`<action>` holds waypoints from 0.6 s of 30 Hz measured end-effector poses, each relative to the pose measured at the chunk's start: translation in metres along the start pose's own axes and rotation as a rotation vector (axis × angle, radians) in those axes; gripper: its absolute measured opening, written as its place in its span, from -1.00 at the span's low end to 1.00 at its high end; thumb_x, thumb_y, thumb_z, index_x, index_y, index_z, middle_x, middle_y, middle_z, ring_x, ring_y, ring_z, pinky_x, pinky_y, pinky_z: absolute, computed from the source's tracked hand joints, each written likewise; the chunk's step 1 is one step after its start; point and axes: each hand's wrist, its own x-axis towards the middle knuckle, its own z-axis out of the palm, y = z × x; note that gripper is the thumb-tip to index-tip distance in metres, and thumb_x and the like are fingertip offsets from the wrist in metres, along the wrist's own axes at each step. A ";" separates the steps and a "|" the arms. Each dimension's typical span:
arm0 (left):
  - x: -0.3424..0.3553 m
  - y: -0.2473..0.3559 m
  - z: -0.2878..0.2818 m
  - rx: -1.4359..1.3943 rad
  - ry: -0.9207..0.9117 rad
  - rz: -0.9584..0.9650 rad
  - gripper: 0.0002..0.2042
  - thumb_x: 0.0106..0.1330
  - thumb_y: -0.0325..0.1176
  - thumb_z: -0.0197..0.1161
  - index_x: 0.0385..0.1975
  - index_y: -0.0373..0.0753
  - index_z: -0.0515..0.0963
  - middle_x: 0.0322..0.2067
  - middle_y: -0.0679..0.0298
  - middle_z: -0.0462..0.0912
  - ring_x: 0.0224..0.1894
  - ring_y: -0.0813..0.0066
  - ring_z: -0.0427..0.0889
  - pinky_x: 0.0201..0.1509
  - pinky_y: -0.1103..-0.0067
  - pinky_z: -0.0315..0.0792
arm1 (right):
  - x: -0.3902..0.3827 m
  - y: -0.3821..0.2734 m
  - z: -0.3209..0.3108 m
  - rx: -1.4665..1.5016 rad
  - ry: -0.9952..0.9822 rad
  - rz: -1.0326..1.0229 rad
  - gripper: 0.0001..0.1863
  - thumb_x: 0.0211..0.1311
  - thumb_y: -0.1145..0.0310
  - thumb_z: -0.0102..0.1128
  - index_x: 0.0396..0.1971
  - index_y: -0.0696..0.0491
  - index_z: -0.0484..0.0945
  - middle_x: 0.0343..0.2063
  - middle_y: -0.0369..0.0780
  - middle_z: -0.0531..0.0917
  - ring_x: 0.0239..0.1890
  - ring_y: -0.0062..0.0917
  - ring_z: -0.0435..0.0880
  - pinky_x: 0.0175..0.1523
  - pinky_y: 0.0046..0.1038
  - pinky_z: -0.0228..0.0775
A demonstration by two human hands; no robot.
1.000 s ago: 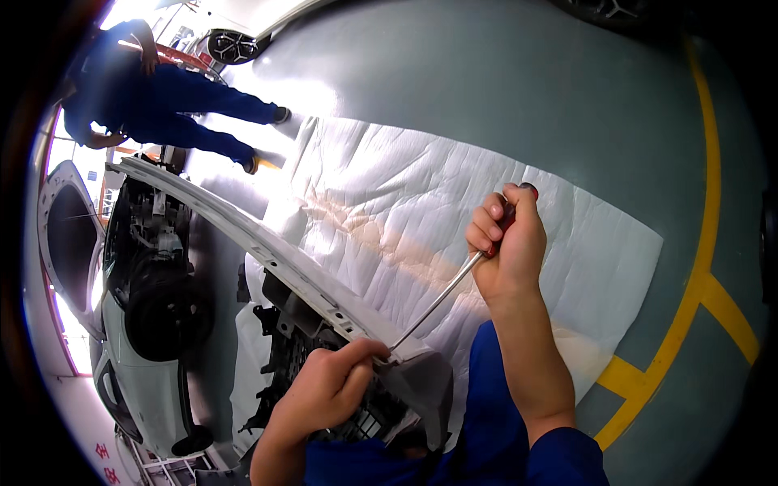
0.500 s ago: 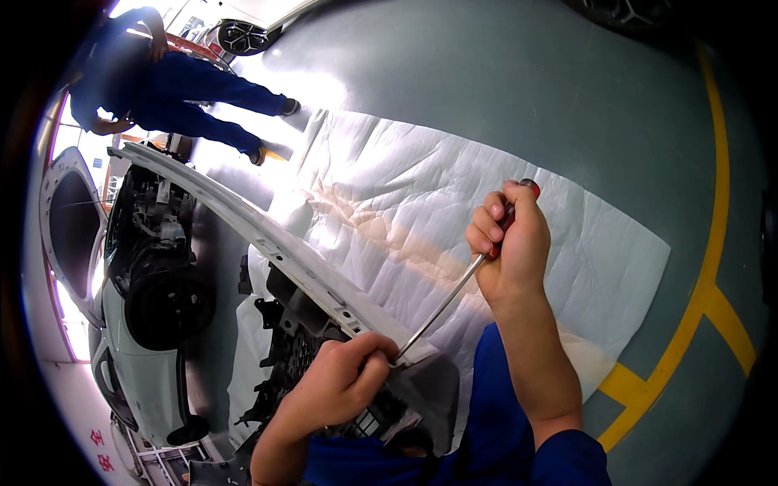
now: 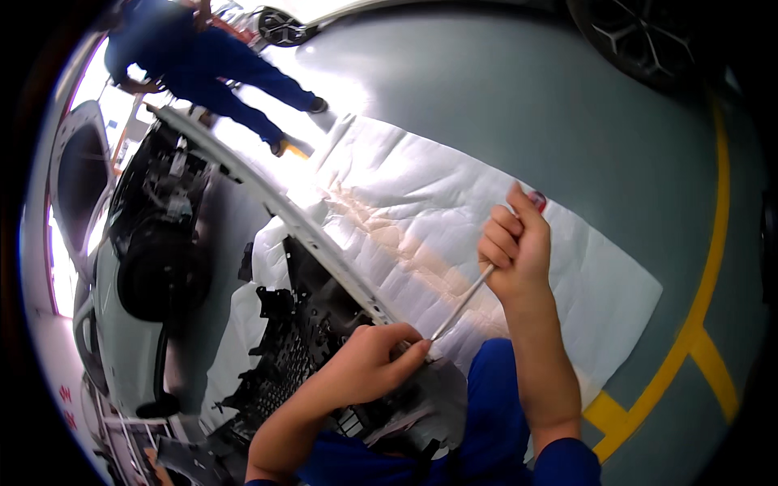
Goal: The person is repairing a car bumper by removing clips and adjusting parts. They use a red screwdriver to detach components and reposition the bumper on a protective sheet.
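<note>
In my right hand is a screwdriver, its red and dark handle wrapped by my fingers and mostly hidden. The metal shaft slants down to the left, and its tip ends at the fingertips of my left hand. Thumb and forefinger of that hand are pinched together at the near end of a long pale car bumper; what lies between them is hidden. Black grille parts sit along the bumper's left side, below my left wrist.
A white padded sheet lies on the grey floor under the bumper. To the left stands a pale car with its front opened up. Another person in blue stands at the far left. A car wheel is at the far right.
My right hand has turned, so less of the screwdriver's handle shows. Both hands and the tip sit slightly further right in view. The bumper appears at a steeper angle, as the view has shifted.
</note>
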 end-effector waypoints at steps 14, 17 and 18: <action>-0.004 -0.037 0.017 -0.007 0.160 0.209 -0.69 0.42 -0.18 0.27 -0.24 -0.36 0.74 -0.41 -0.08 0.76 -0.30 0.01 0.79 -0.14 0.29 0.61 | -0.054 0.034 0.052 -0.306 0.644 -0.162 -0.69 0.52 0.03 0.15 -0.32 -0.05 0.44 -0.56 -0.39 0.36 -0.71 -0.71 0.13 -0.65 -0.58 -0.04; -0.002 -0.032 0.015 -0.031 0.168 0.225 -0.69 0.42 -0.18 0.28 -0.21 -0.36 0.75 -0.41 -0.08 0.76 -0.31 0.03 0.79 -0.15 0.31 0.61 | -0.040 0.020 0.027 -0.058 0.053 0.054 -0.57 0.55 -0.05 0.08 -0.47 -0.06 0.40 -0.73 -0.46 0.17 -0.78 -0.73 -0.10 -0.68 -0.55 -0.28; -0.001 -0.028 0.015 -0.040 0.162 0.228 -0.69 0.42 -0.18 0.28 -0.19 -0.36 0.75 -0.41 -0.07 0.76 -0.32 0.04 0.80 -0.16 0.31 0.61 | -0.029 0.021 0.012 0.126 -0.184 0.153 -0.55 0.55 -0.06 0.05 -0.47 -0.05 0.40 -0.74 -0.46 0.14 -0.78 -0.72 -0.11 -0.67 -0.55 -0.27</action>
